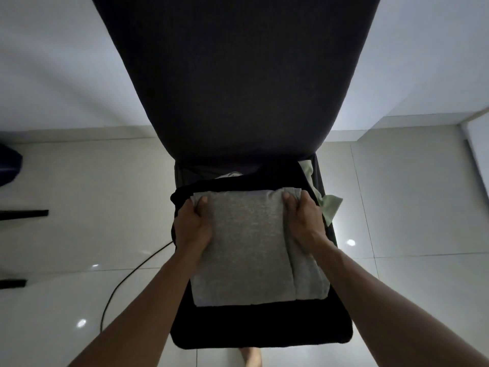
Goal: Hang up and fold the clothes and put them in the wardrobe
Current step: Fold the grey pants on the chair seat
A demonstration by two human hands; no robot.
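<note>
A folded grey garment lies on the seat of a dark chair, on top of black clothing. My left hand grips the garment's left edge near its far corner, thumb on top. At the far right corner my right hand grips the bunched right edge, fingers curled into the fabric. A pale green cloth sticks out from under the pile at the right side of the seat. A bit of white fabric shows behind the black clothing.
The chair's tall dark back rises straight ahead. A black cable runs over the glossy tiled floor at the left. Dark furniture parts sit at the left edge. A white wall stands behind, and a bare foot shows below the seat.
</note>
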